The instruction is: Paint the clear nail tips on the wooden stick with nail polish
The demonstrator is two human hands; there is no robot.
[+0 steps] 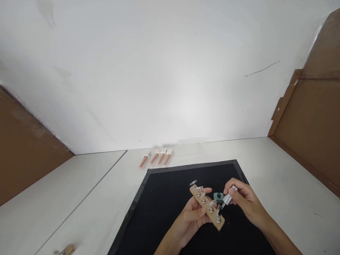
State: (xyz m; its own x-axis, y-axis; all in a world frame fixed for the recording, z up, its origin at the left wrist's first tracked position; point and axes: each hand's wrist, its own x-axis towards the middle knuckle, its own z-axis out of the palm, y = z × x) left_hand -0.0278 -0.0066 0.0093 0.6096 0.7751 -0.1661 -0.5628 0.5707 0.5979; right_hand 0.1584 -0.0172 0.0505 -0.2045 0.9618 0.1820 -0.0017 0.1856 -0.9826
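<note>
My left hand is closed around a wooden strip, which it holds tilted above the black mat. Along the strip stand several small metal mounts, each with a clear nail tip on it. Between the fingers of my right hand is a nail polish brush with a silver cap. Its dark bristles are at the nail tip nearest the strip's lower right end; whether they touch I cannot tell. Just behind the strip, an uncapped green nail polish bottle rests between my hands.
Several bottles with pink caps lie on the white table beyond the mat, near the white wall. A small wooden piece is cut off at the lower left edge. Brown cardboard panels stand at both sides.
</note>
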